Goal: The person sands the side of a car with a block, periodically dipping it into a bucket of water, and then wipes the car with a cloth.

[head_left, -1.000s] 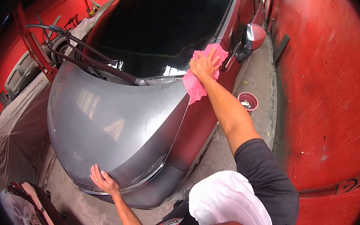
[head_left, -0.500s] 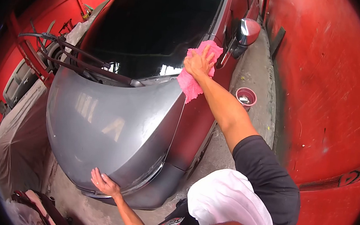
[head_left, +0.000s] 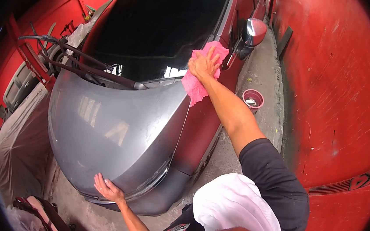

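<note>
My right hand (head_left: 203,68) holds a pink cloth (head_left: 194,91) pressed against the car at the base of the windshield, by the rear corner of the hood. Its fingers are partly spread and bent onto the cloth, which hangs past the hand over the seam between hood and fender (head_left: 197,129). Low in the view, my left hand (head_left: 109,189) rests open on the front edge of the grey hood (head_left: 100,125), fingers stretched out. Dull grey patches show on the hood and the bumper corner, while the fender is dark red.
Wiper arms (head_left: 96,70) stick up across the windshield (head_left: 157,29). A side mirror (head_left: 254,32) juts out on the right, above a pink bucket (head_left: 253,99) on the floor. A red wall (head_left: 336,93) runs along the right, and a draped cover (head_left: 24,145) stands at left.
</note>
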Demonstrator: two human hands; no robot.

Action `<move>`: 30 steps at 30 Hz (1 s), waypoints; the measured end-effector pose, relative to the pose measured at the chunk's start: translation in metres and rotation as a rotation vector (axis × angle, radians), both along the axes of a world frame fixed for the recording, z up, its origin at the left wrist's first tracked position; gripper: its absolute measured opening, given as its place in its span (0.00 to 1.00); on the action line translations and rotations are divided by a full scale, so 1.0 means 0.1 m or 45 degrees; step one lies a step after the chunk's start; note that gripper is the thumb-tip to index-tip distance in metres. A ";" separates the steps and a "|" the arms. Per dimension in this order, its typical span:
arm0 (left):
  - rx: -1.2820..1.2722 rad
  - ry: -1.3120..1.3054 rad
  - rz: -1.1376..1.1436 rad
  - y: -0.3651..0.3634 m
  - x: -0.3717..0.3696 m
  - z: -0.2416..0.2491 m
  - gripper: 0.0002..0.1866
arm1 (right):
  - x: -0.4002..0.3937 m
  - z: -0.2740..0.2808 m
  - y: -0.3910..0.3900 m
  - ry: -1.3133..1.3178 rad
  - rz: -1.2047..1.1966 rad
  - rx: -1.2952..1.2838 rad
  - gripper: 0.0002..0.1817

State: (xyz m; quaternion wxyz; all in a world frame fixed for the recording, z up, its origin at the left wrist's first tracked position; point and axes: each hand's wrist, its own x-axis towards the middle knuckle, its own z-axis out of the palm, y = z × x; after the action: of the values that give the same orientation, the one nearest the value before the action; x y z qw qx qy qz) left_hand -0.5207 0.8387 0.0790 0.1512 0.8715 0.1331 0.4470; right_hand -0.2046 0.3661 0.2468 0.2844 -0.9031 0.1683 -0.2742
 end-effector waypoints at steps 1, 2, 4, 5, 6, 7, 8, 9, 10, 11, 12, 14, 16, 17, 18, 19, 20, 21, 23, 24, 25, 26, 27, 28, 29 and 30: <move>-0.016 0.000 -0.013 0.00 0.00 -0.01 0.21 | 0.00 0.00 0.00 0.001 -0.002 0.003 0.27; -0.016 0.002 -0.012 0.01 0.00 -0.01 0.21 | 0.00 0.00 0.00 0.002 -0.004 0.005 0.27; -0.019 -0.004 -0.015 0.01 0.00 -0.01 0.21 | -0.01 0.01 0.00 0.006 0.001 0.002 0.27; -0.020 -0.003 -0.014 0.00 0.00 -0.01 0.21 | -0.01 0.01 0.00 0.008 0.004 -0.001 0.27; -0.019 -0.004 -0.015 0.00 0.00 0.00 0.21 | 0.00 0.01 0.00 0.008 0.005 -0.002 0.27; -0.017 -0.005 -0.015 0.00 0.00 0.00 0.21 | 0.00 0.00 0.00 0.001 0.001 -0.001 0.27; -0.017 -0.004 -0.015 0.00 0.00 0.00 0.21 | 0.01 -0.01 0.00 -0.005 -0.004 -0.001 0.27; -0.018 -0.007 -0.020 0.00 0.00 0.00 0.21 | 0.01 -0.01 -0.01 -0.005 -0.004 -0.001 0.27; -0.019 -0.010 -0.025 0.01 0.01 0.00 0.21 | 0.02 -0.02 -0.01 -0.013 -0.006 -0.001 0.27; -0.020 -0.011 -0.024 0.01 0.01 -0.01 0.21 | 0.03 -0.03 -0.01 -0.021 -0.009 -0.001 0.27; -0.020 -0.007 -0.021 0.01 0.01 -0.01 0.21 | 0.03 -0.02 -0.01 -0.021 -0.008 -0.001 0.27; -0.020 -0.004 -0.018 0.01 0.01 -0.02 0.21 | 0.02 -0.02 -0.01 -0.017 -0.006 -0.010 0.27; -0.019 0.004 -0.014 0.02 0.01 -0.02 0.22 | 0.00 -0.01 -0.01 -0.012 -0.003 -0.008 0.27; -0.018 0.003 -0.014 0.02 0.01 -0.01 0.22 | 0.00 0.00 -0.01 -0.006 0.000 -0.007 0.27; -0.020 0.002 -0.015 0.02 0.01 -0.01 0.22 | 0.00 0.00 -0.01 -0.006 -0.001 -0.006 0.27; -0.023 0.000 -0.015 0.01 0.01 -0.01 0.22 | 0.00 0.00 -0.01 -0.010 -0.002 -0.004 0.27; -0.023 0.000 -0.016 0.02 0.01 -0.01 0.22 | 0.00 0.00 -0.01 -0.013 -0.003 -0.002 0.27; -0.020 -0.002 -0.016 0.02 0.01 -0.02 0.22 | 0.00 0.00 -0.01 -0.014 -0.003 -0.002 0.27; -0.016 -0.004 -0.016 0.02 0.01 -0.02 0.22 | 0.00 -0.01 -0.01 -0.007 -0.001 -0.015 0.27; -0.019 -0.005 -0.015 0.02 0.01 -0.03 0.22 | 0.00 0.00 -0.01 -0.007 -0.001 -0.014 0.27; -0.021 -0.006 -0.014 0.02 0.01 -0.03 0.22 | 0.00 0.00 0.00 -0.005 -0.003 -0.011 0.27; -0.021 -0.006 -0.014 0.02 0.01 -0.03 0.22 | 0.00 0.00 0.00 -0.003 -0.005 -0.007 0.27; -0.022 -0.005 -0.013 0.02 0.01 -0.03 0.22 | 0.00 0.00 0.00 -0.003 -0.006 -0.007 0.27; -0.023 -0.004 -0.012 0.02 0.01 -0.03 0.22 | -0.01 0.00 0.00 -0.001 -0.005 -0.007 0.27; -0.023 -0.004 -0.011 0.02 0.01 -0.03 0.22 | -0.01 0.01 0.00 0.001 -0.003 -0.006 0.27; -0.022 -0.002 -0.009 0.02 0.01 -0.03 0.22 | 0.00 0.00 0.00 0.000 -0.002 -0.007 0.27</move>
State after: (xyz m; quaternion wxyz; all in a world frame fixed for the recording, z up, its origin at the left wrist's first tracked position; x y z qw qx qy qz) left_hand -0.5197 0.8409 0.0764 0.1606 0.8704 0.1337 0.4458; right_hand -0.2050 0.3660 0.2471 0.2818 -0.9037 0.1685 -0.2748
